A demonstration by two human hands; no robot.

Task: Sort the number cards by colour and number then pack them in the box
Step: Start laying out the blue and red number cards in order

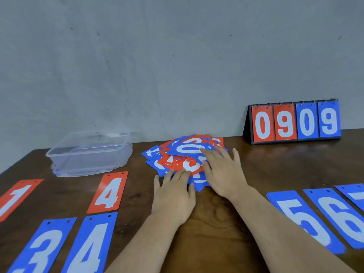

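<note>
Judging by the rows already laid out, partway through sorting, with plenty left to pull. Heaped toward the middle of the far edge of the desk [216, 213]: the mixed pile [185, 158] of red and blue number cards.

Flat on the pile's near rim, the left hand [173, 194], fingers straight, gripping nothing. Spread palm-down over the pile's right side, the right hand [222, 172], equally open and holding nothing.

Fan the heap outward with flat fingers instead of lifting clumps, baring one face at a time. Pin the heap with the left hand and slide the top card free with the right; looks like a blue 0. Pinch by a short edge to avoid bending. Read colour first, then digit.

Send reds toward the left edge, alongside the red 1 [13, 198] and red 4 [109, 192], leaving gaps for 2 and 3. Send blues along the near edge: blue 3 [41, 247] and blue 4 [90, 245] by the near-left corner, blue 5 [303, 219], blue 6 [342, 215] and blue 7 [354, 194] toward the right edge.

Leave the clear box [90, 152] at the far-left corner alone until finishing both rows. Ignore the scoreboard [295, 123] standing at the far-right corner.
</note>
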